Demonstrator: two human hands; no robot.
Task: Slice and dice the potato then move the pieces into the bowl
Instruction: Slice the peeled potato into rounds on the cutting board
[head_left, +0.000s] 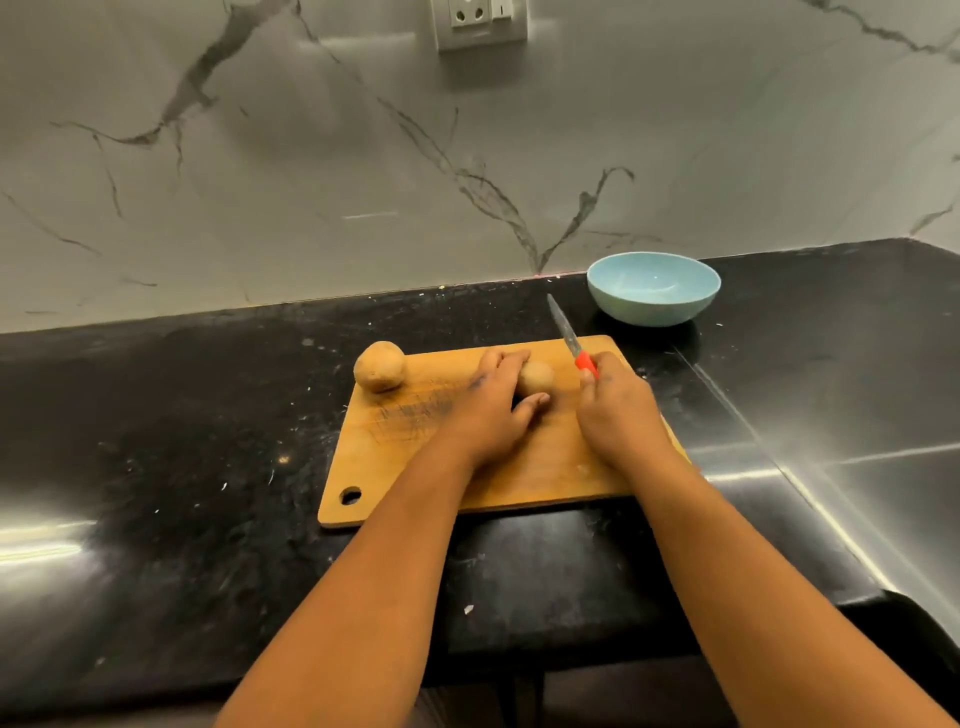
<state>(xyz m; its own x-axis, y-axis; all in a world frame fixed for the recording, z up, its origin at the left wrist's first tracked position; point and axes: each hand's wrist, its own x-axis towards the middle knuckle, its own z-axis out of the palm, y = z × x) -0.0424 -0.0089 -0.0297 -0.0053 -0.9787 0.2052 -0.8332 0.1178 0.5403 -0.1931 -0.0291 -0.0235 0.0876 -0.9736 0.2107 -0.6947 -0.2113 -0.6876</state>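
While left hand grips potato on board, right hand holds knife raised; first slice pending. Next: lower blade clear of fingertips.

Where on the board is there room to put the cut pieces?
Bare wood lies on the cutting board between the spare potato and the corner hole. It is crowded where the left hand holds the potato beside the right hand and knife.
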